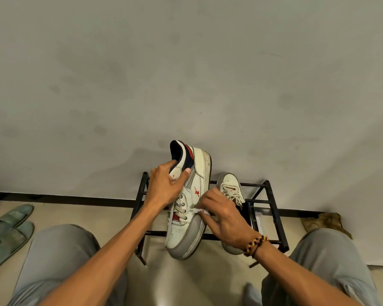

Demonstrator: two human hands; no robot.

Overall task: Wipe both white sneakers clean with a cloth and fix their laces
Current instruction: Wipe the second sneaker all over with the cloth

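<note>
A white sneaker (187, 202) is gripped at its collar by the left hand (166, 186) and held above a black metal shoe rack (272, 208), while a small white cloth (200, 210) is pinched against its side by the right hand (226, 217), the second sneaker (229, 186) resting on the rack behind.

The left hand (164, 186) grips the collar of a white leather sneaker with red and navy trim (187, 204); the right hand (222, 217) presses a small white cloth (200, 211) against its side, above a black metal shoe rack (272, 208) bearing the second white sneaker (229, 186).
</note>
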